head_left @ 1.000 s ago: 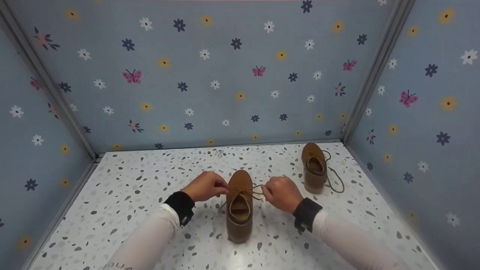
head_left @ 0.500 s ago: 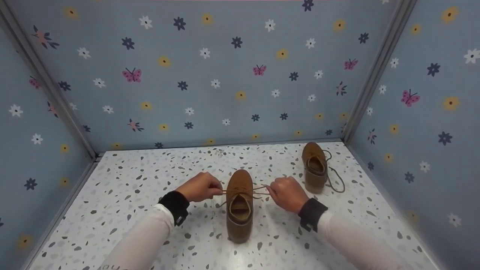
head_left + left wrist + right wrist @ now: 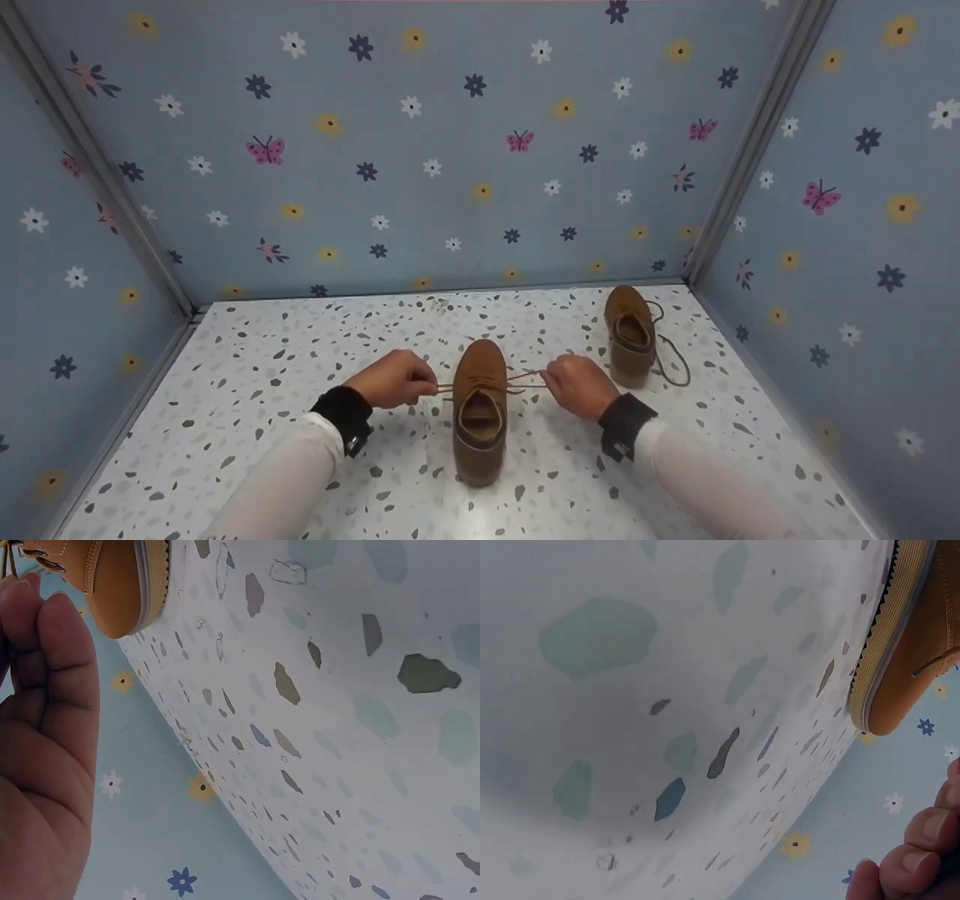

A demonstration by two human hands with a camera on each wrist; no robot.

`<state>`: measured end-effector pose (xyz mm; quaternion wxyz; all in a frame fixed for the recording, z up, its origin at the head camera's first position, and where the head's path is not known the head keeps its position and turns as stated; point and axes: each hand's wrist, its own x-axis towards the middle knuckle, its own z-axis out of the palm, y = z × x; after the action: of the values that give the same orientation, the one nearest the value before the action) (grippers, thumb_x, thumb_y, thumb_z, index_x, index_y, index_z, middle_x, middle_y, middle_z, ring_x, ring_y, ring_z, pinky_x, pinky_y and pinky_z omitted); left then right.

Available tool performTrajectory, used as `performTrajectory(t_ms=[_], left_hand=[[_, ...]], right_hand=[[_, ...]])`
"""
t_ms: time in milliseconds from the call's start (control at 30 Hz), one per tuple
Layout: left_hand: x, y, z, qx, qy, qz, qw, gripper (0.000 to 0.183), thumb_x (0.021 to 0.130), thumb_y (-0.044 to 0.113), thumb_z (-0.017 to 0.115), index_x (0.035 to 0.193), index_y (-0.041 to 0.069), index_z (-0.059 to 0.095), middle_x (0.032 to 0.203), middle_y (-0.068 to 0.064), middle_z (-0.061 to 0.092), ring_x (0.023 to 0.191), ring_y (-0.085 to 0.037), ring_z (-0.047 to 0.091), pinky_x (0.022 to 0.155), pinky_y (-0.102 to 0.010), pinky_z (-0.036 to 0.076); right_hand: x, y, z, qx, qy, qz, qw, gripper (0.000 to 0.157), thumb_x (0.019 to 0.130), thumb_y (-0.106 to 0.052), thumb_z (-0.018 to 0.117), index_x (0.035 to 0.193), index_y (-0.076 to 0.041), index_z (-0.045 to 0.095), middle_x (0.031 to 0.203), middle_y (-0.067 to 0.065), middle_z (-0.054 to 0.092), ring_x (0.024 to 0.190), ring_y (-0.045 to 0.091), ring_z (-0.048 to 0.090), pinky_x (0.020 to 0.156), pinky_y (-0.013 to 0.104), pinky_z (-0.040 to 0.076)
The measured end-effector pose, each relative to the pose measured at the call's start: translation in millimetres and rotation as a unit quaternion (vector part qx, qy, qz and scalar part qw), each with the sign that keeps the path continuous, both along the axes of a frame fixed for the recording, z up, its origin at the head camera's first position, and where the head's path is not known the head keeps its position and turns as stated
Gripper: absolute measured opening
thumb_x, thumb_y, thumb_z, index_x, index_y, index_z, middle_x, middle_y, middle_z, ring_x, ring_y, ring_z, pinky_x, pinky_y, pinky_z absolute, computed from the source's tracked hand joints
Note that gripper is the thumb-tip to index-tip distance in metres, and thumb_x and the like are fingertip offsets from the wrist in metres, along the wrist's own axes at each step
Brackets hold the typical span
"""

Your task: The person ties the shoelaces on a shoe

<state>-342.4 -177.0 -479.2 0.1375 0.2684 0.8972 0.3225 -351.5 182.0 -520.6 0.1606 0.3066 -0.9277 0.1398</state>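
A brown lace-up shoe (image 3: 480, 450) stands upright on the speckled surface between my hands, toe pointing away. My left hand (image 3: 394, 379) pinches a shoelace (image 3: 445, 388) drawn out to the left; the left wrist view shows its fingertips (image 3: 67, 622) close by the shoe (image 3: 120, 592). On the other side my right hand (image 3: 581, 384) pinches lace pulled out to the right, two strands (image 3: 527, 385) running taut to the shoe. In the right wrist view the curled fingers (image 3: 930, 829) show at the lower right corner, and a loose lace tip (image 3: 930, 666) lies against the shoe.
A matching brown shoe (image 3: 630, 337) stands at the back right, its lace (image 3: 679, 364) trailing loosely to its right. Blue flower-patterned panels (image 3: 450, 150) enclose the speckled white surface (image 3: 300, 337) at the back and both sides.
My hands have moved apart, left hand leftward and right hand rightward, drawing the laces out. The loops over the shoe have tightened down. Both shoes have stayed in place.
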Motion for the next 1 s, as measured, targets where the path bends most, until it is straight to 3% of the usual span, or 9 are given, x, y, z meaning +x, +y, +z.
performTrajectory(t_ms=[200,367,567,700,833,900,1000], left_hand=[[-1.7,8.2,2.9,-0.013,0.02,-0.001,0.9997,0.016,0.1,0.014,0.07,0.093,0.005,0.081,0.093,-0.017,0.079,0.064,-0.008,0.063,0.062,-0.027,0.053],[-0.8,9.1,-3.2,-0.012,-0.002,0.025,0.9996,0.015,0.099,0.014,0.071,0.096,0.003,0.081,0.092,-0.017,0.078,0.065,-0.008,0.064,0.062,-0.026,0.053],[-2.5,7.2,-6.6,0.001,-0.025,0.037,0.999,0.013,0.098,0.017,0.072,0.1,0.007,0.081,0.095,-0.017,0.079,0.07,-0.01,0.067,0.065,-0.026,0.055],[-3.7,6.2,-4.0,-0.004,-0.004,0.059,0.9983,0.015,0.097,0.019,0.074,0.107,0.009,0.08,0.098,-0.007,0.079,0.082,-0.012,0.07,0.076,-0.032,0.058],[-2.2,12.3,3.0,0.004,0.027,0.11,0.9935,0.02,0.1,0.024,0.07,0.114,0.012,0.077,0.104,-0.003,0.077,0.092,-0.014,0.07,0.084,-0.039,0.06],[-0.3,18.0,6.9,0.019,0.038,0.129,0.9908,0.02,0.101,0.027,0.069,0.115,0.014,0.075,0.104,-0.002,0.075,0.092,-0.015,0.069,0.084,-0.04,0.059],[3.7,28.1,11.0,0.035,0.053,0.128,0.9897,0.023,0.101,0.034,0.069,0.116,0.016,0.074,0.099,-0.001,0.073,0.087,-0.014,0.067,0.081,-0.038,0.057]], right_hand=[[6.6,2.8,-3.7,-0.006,-0.008,-0.022,1.0,0.032,0.1,-0.021,0.068,0.07,-0.014,0.066,0.065,-0.001,0.059,0.059,0.013,0.054,0.058,0.031,0.046],[8.8,-1.3,-5.4,0.008,-0.005,-0.016,1.0,0.039,0.102,-0.027,0.066,0.065,-0.016,0.06,0.062,-0.002,0.056,0.056,0.012,0.05,0.055,0.03,0.043],[10.5,-4.3,0.2,0.012,-0.059,-0.029,0.998,0.04,0.104,-0.034,0.064,0.067,-0.018,0.06,0.063,-0.004,0.054,0.056,0.011,0.049,0.057,0.031,0.043],[12.3,-3.4,5.9,0.013,-0.107,-0.033,0.994,0.04,0.105,-0.038,0.061,0.07,-0.02,0.06,0.066,-0.006,0.053,0.059,0.01,0.048,0.06,0.031,0.043],[13.1,-2.1,11.1,0.014,-0.129,-0.029,0.991,0.04,0.106,-0.039,0.06,0.07,-0.02,0.059,0.066,-0.007,0.051,0.059,0.009,0.047,0.06,0.031,0.042],[12.9,-1.4,13.2,0.013,-0.134,-0.029,0.991,0.041,0.106,-0.04,0.06,0.07,-0.02,0.058,0.066,-0.007,0.05,0.059,0.009,0.046,0.06,0.03,0.042],[12.2,-0.2,14.9,0.011,-0.131,-0.026,0.991,0.039,0.105,-0.04,0.061,0.072,-0.02,0.059,0.068,-0.006,0.052,0.06,0.009,0.047,0.06,0.03,0.042]])
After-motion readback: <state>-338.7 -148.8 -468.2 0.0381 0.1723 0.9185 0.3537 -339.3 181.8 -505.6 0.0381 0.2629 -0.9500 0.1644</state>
